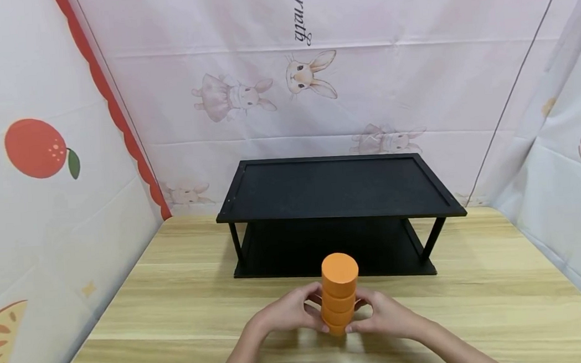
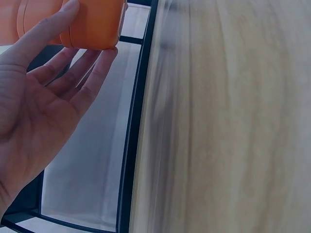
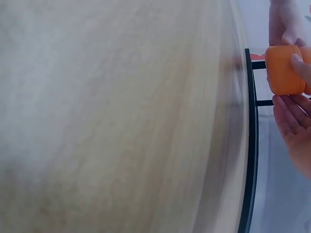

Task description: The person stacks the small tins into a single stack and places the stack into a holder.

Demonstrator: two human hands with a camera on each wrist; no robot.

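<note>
A stack of orange cylinders point(image 1: 339, 289) stands upright between both hands, in front of the black shelf's lower board. In the wrist views a gap shows between its lower end and the wooden tabletop. From the left side, my left hand point(image 1: 294, 310) grips the stack low down, with the thumb on the near side and fingers round the far side. My right hand point(image 1: 389, 314) holds it the same way from the right. The left wrist view shows the left thumb on the orange wall point(image 2: 95, 24). Part of the right hand point(image 3: 299, 124) is cut off in its own wrist view.
Behind the stack stands a two-level black shelf point(image 1: 331, 187), its top board raised on posts. The wooden tabletop point(image 1: 179, 316) spreads to both sides. Printed cloth walls point(image 1: 165, 95) with rabbits and fruit enclose the back and sides.
</note>
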